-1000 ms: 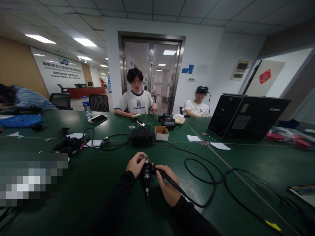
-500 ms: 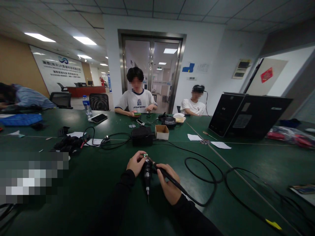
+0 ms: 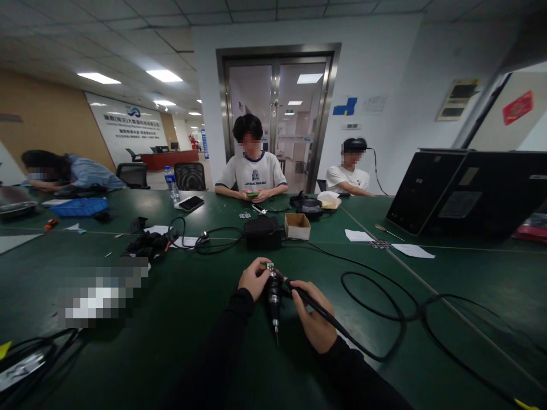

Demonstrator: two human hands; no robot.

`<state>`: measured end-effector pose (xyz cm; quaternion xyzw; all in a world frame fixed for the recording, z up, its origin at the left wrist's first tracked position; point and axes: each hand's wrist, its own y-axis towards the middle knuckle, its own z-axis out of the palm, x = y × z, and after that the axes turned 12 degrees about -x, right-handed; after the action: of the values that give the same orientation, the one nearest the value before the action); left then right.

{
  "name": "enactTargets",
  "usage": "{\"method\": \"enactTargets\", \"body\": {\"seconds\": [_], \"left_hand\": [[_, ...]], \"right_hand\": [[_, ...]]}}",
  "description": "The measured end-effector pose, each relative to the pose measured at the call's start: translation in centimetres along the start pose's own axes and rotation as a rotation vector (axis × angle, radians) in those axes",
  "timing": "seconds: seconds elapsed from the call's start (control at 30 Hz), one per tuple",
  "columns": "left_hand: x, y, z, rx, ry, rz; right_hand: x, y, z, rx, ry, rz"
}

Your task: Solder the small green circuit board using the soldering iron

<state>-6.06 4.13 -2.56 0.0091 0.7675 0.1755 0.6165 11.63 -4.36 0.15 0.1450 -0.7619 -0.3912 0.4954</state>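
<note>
My left hand (image 3: 255, 279) is closed in a pinch at a small green circuit board (image 3: 270, 266), beside the upper end of a black tool. That black tool (image 3: 274, 293), with silver rings and a thin metal tip, points toward me; how it is supported is unclear. My right hand (image 3: 316, 316) is closed round a pen-like soldering iron (image 3: 302, 293), whose thick black cord runs off to the right. The iron's front end is close to the board; whether they touch is too small to tell.
Beyond my hands are a black box (image 3: 262, 232) and a small open carton (image 3: 297, 226). Looped black cable (image 3: 371, 279) lies to the right. A black computer case (image 3: 465, 193) stands at the right. Two people sit across the green table (image 3: 205, 353); another leans at the left.
The view has turned a little left, so everything appears farther right. My hands keep their hold, nearly unmoved relative to the tools. The opposite person's hands have come together at a green object.
</note>
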Motion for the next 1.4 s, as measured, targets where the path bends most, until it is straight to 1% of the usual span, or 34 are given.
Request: {"method": "enactTargets", "body": {"seconds": [0.27, 0.47, 0.67, 0.97, 1.23, 1.4], "left_hand": [[0.37, 0.13, 0.12, 0.010, -0.029, -0.018], [0.17, -0.06, 0.07, 0.010, -0.043, -0.002], [-0.17, -0.12, -0.01, 0.012, -0.029, 0.000], [0.16, -0.04, -0.01, 0.001, -0.016, -0.027], [0.66, 0.10, 0.21, -0.006, -0.015, -0.008], [0.42, 0.08, 0.12, 0.003, -0.017, -0.009]], "right_hand": [[0.13, 0.01, 0.01, 0.007, 0.004, -0.009], [0.06, -0.18, -0.01, 0.017, 0.004, -0.029], [0.05, -0.14, 0.02, 0.025, -0.004, -0.022], [0.25, -0.07, -0.18, 0.015, -0.015, 0.008], [-0.31, -0.36, 0.12, 0.003, -0.007, 0.005], [-0.05, -0.23, -0.05, -0.005, -0.002, 0.014]]}}
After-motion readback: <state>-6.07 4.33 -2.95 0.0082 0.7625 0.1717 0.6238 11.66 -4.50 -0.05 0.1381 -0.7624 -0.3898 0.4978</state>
